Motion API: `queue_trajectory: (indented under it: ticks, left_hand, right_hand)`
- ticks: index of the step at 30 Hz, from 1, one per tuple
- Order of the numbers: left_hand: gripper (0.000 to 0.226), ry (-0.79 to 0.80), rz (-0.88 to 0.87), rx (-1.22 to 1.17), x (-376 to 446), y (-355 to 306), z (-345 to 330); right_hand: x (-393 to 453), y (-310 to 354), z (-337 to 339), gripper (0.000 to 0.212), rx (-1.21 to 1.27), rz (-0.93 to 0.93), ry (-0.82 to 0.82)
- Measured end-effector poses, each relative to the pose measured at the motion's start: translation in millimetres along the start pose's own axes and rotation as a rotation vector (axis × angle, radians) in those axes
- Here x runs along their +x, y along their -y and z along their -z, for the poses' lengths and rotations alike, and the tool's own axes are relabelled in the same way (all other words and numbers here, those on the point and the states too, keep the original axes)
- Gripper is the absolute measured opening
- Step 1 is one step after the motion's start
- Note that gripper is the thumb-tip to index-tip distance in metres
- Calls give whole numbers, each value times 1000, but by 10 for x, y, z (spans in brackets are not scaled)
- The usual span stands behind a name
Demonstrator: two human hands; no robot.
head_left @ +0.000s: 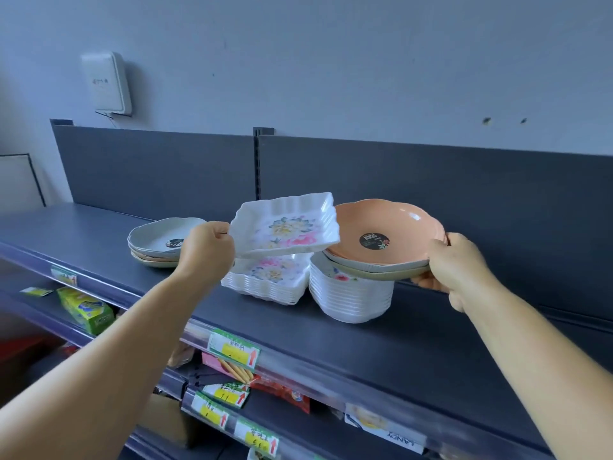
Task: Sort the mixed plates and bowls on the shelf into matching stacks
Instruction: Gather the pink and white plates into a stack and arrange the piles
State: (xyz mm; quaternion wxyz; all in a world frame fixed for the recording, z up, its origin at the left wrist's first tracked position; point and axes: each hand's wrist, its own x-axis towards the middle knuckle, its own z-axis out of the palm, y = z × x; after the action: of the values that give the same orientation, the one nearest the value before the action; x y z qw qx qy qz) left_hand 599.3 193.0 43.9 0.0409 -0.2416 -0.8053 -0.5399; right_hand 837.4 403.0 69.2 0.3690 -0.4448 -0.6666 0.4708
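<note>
My left hand (205,250) pinches the left corner of a white square floral dish (285,227), held tilted in the air above a stack of matching square dishes (268,283) on the dark shelf (381,346). My right hand (461,267) grips the right rim of a few round plates, an orange plate (381,230) on top with a black sticker. They rest on, or just above, a stack of white floral bowls (351,300). Another small pile of round plates (159,240), grey on top, sits to the left on the shelf.
A dark back panel (431,180) rises behind the shelf. Price tags (235,350) line the shelf's front edge. Lower shelves hold a green packet (88,308) and snack packs (282,390). A white box (106,83) hangs on the wall at upper left.
</note>
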Motion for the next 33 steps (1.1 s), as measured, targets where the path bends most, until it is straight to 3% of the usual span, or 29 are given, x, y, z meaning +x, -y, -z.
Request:
queue_trajectory:
  ticks: [8,15,23,29,33]
  left_hand:
    - [28,-32,34,42,329,501,241]
    - [29,109,25,69,743,899,251]
    - [21,321,-36,131,1060,999,73]
    - [25,386,-27,162,1115,929,-144]
    - [16,449,-4,256,1102,900,-240]
  right_hand:
    - [46,125,-415,32,-6,-21,-13]
    - [-101,229,-805,30,-12,-40,-92]
    - [-333,301,-1226,30,22,-103,-234]
    - [-504,331,-1399,31,37,-121,-277]
    - [-518,334,-1427,30,27,-108,-290]
